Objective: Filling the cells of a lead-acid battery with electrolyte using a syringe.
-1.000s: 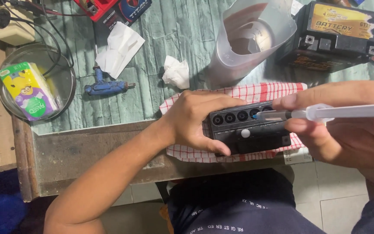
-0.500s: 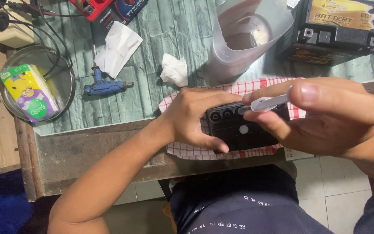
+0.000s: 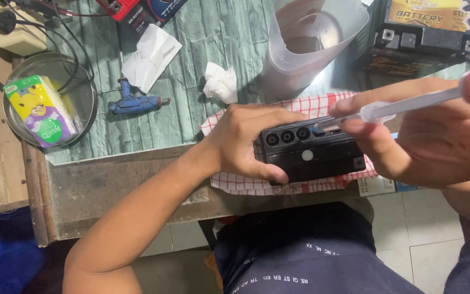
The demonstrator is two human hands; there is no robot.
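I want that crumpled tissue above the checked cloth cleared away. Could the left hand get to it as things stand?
Probably yes: the crumpled tissue lies uncovered just beyond the left hand, but that hand grips the black battery.

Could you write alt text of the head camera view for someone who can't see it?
A person's left hand steadies a small black battery on a red checked cloth, while the right hand points a clear syringe into one of its top holes. Crumpled tissues lie behind.
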